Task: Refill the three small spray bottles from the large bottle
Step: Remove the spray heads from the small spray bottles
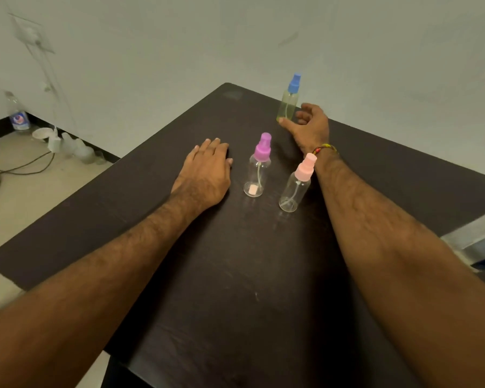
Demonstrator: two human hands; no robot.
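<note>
The left hand (pixel 207 166) lies flat with fingers straight on the dark matte desk (pixel 235 275). The right hand (pixel 310 127), fingers loosely spread, touches the blue-capped spray bottle (pixel 288 100) near the desk's far edge. Between the hands stand the purple-capped spray bottle (pixel 256 168) and the pink-capped spray bottle (pixel 297 184), both clear plastic.

I see three small clear plastic spray bottles standing upright on the dark table. The one with the blue spray cap (pixel 288 99) holds yellowish liquid and stands farthest back, near the far edge. The purple-capped bottle (pixel 257 167) and the pale pink-capped bottle (pixel 298 184) look empty, standing side by side nearer me, apart.
</note>
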